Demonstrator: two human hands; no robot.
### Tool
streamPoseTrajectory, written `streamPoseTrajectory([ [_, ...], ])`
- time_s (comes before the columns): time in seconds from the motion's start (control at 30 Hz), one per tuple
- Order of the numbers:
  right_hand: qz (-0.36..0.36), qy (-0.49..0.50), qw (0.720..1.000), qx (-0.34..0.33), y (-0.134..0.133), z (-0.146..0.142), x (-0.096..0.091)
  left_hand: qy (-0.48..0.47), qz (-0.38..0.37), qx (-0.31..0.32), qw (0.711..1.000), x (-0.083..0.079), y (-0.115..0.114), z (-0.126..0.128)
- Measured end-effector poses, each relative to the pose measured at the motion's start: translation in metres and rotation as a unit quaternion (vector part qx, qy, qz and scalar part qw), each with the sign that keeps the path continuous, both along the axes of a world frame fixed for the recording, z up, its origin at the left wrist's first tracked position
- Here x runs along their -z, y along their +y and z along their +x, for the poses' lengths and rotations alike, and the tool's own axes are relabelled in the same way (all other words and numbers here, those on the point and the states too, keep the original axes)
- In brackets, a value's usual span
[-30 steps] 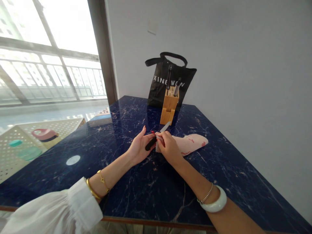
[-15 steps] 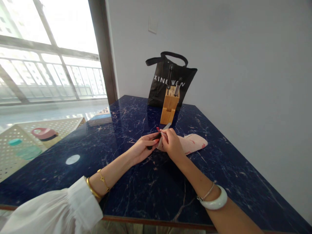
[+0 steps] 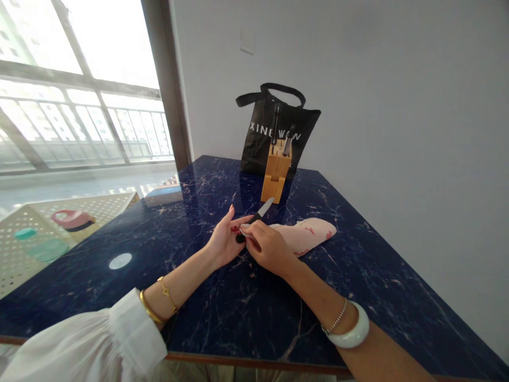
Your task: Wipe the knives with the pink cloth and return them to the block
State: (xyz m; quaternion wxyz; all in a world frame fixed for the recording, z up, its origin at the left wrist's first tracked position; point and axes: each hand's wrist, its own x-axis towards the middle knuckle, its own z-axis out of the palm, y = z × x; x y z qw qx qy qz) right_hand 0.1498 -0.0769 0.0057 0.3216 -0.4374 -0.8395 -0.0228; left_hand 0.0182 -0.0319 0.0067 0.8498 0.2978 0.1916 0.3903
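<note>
A knife (image 3: 265, 207) with a black handle and a pale blade lies across the fingers of my left hand (image 3: 225, 239), its tip pointing away from me. That palm faces up and its thumb is lifted off the handle. My right hand (image 3: 265, 246) pinches one end of a pinkish-white cloth (image 3: 312, 235) with red marks and presses it at the knife handle. The rest of the cloth trails to the right on the table. Behind the blade tip stands a wooden knife block (image 3: 274, 180) with a few tools in it.
A black tote bag (image 3: 258, 151) leans against the wall behind the block. The dark blue marbled table (image 3: 222, 318) bears a white round spot (image 3: 120, 261) at left. Beyond its left edge are a perforated cream basket (image 3: 115, 204), a pink-lidded container (image 3: 71, 218) and a teal-capped bottle (image 3: 47, 249).
My left thumb has lifted off the knife handle. My right hand has moved slightly left and down along the handle with the cloth, leaving more of the blade visible.
</note>
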Motion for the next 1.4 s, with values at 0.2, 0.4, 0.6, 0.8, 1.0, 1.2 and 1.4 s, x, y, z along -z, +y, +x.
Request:
streamPoseTrajectory([
  [0.2,0.009,0.037,0.998,0.059,0.007,0.005,0.001,-0.014,0.030,0.018,0.999,-0.003,-0.003,0.002],
  [0.4,0.004,0.024,1.000,0.016,0.004,0.001,0.000,-0.004,0.005,-0.010,1.000,-0.002,-0.001,0.000],
  [0.6,0.008,-0.034,0.999,-0.041,-0.004,-0.009,0.000,0.000,0.006,0.020,1.000,0.002,0.001,-0.003],
  [0.8,0.008,-0.043,0.999,-0.020,-0.002,-0.007,-0.001,-0.013,-0.010,0.003,1.000,0.004,0.003,-0.002],
  [1.0,0.005,0.017,0.997,0.073,0.008,0.006,-0.001,0.010,-0.016,-0.034,0.999,0.004,0.001,0.004],
  [1.2,0.007,0.032,0.993,0.112,0.012,0.011,0.002,0.019,0.020,-0.025,0.999,0.001,-0.003,0.005],
  [1.4,0.000,-0.051,0.998,0.041,0.005,0.003,-0.001,0.051,0.031,-0.051,0.997,0.002,-0.002,0.004],
])
